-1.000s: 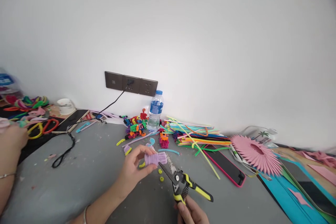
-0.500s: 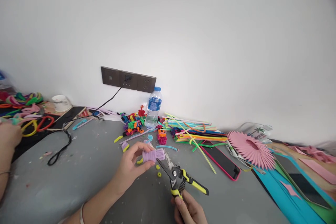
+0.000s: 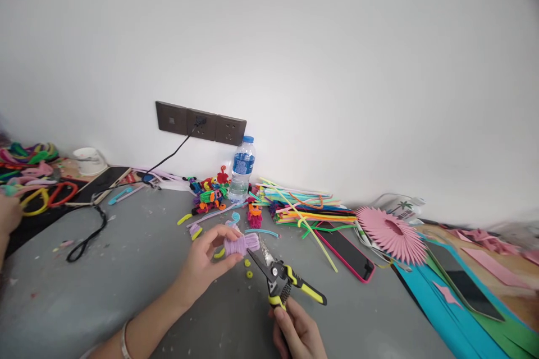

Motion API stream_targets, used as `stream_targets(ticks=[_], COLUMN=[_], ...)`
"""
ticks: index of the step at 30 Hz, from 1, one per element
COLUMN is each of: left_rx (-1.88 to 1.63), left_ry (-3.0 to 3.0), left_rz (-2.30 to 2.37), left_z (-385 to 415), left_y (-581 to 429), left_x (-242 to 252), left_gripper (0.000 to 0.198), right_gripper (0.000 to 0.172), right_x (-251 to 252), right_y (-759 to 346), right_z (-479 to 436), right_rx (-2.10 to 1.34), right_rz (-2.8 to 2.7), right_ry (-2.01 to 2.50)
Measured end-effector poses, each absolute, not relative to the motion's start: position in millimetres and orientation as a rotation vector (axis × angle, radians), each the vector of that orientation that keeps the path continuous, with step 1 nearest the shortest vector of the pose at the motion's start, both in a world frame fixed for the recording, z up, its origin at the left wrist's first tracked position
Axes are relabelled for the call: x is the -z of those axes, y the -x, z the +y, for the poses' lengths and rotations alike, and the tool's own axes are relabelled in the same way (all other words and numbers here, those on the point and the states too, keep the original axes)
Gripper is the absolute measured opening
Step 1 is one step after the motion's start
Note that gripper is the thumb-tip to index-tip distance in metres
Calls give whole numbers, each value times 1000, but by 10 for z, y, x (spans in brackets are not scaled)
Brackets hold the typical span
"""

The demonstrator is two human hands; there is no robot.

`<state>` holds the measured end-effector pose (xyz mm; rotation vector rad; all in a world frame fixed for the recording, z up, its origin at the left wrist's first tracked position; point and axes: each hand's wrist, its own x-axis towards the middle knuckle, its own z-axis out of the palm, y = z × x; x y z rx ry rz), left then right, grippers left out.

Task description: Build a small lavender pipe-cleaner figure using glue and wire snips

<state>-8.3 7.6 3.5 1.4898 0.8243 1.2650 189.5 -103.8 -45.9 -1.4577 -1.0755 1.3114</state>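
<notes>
"Nearest?"
"Grips the yellow-and-black spring cutters [image 3: 274, 273] by one handle in the curled right hand [image 3: 297, 328], with metal blades apart."
"Just beyond?"
"Pinches a fuzzy, cylindrical lilac bundle [image 3: 236, 245] between thumb and fingers of the left hand [image 3: 206, 261], above the smooth grey table [image 3: 357, 320], by the blades; cannot tell if touching."
"Farther?"
"Look past straight, fluffy pipe cleaners [image 3: 315, 215] to a clear plastic bottle [image 3: 243, 165] before the plain white wall [image 3: 337, 67]."

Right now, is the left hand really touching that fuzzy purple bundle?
Touching. The head view shows the left hand pinching the purple bundle between thumb and fingers, with no gap.
</notes>
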Motion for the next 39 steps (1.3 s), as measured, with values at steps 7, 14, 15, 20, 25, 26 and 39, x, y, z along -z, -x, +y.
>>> stream_targets(ticks=[7, 14, 15, 20, 25, 26, 39], left_rx=[-1278, -1268, -1262, -1251, -1248, -1249, -1263], left_ry=[-1500, -1516, -1513, -1478, -1480, -1480, -1489], left_rz=[827, 813, 816, 815, 815, 818, 805], left_z=[97, 105, 104, 98, 99, 100, 97], left_y=[78, 87, 88, 84, 80, 80, 88], left_x=[28, 43, 35, 0, -9, -8, 6], left_gripper=[20, 19, 19, 19, 19, 19, 16], right_gripper=[65, 65, 65, 65, 65, 65, 67], right_x=[475, 487, 482, 469, 502, 512, 605], right_y=[-1880, -1870, -1875, -1895, -1885, -1883, -1929], right_z=[-1052, -1055, -1053, -1042, -1041, -1041, -1023], right_rx=[-1280, -1259, -1270, -1307, -1284, -1284, -1343], right_rz=[-1089, -1062, -1069, -1120, -1108, -1110, -1123], right_ry=[1449, 1455, 1453, 1437, 1438, 1437, 1458])
